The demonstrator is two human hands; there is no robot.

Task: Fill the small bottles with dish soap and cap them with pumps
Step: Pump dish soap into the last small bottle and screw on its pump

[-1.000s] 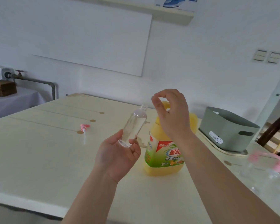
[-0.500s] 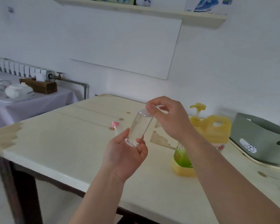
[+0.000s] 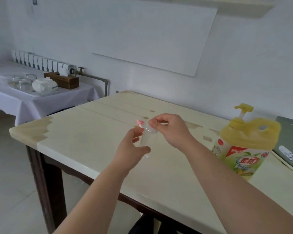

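1. While the view is slightly blurred, I read the left grip (image 3: pixel 131 147) as grasping the small bottle (image 3: pixel 148 138). The thumb lies low across the front of the body and the fingers curl behind it.
2. The small bottle is clear and looks empty. It stands near upright, mouth uppermost, in front of the person over the middle of the surface (image 3: pixel 85 137). I cannot tell whether its base touches the surface or hangs just above it.
3. The right grip (image 3: pixel 172 130) reaches in from the right. Its thumb and forefinger are pinched on the top of the bottle's neck, with the other fingers curled. Those fingertips hide the mouth, so I cannot tell whether anything else sits between them.
4. A pink pump (image 3: pixel 139 123) lies on the surface just behind the left grip, with its tube partly hidden by the fingers.
5. The dish soap jug (image 3: pixel 243 149) is yellow with a green label and a yellow pump top. It stands upright on the surface to the right, well apart from the small bottle.
6. A grey basket (image 3: pixel 291 132) sits at the right edge of the view, just beside the jug.
7. At far left, a side table (image 3: pixel 41 102) under a white cloth carries glasses (image 3: pixel 24 81), a white teapot (image 3: pixel 44 85) and a wooden box (image 3: pixel 63 81). A radiator (image 3: pixel 41 62) runs along the wall behind it.
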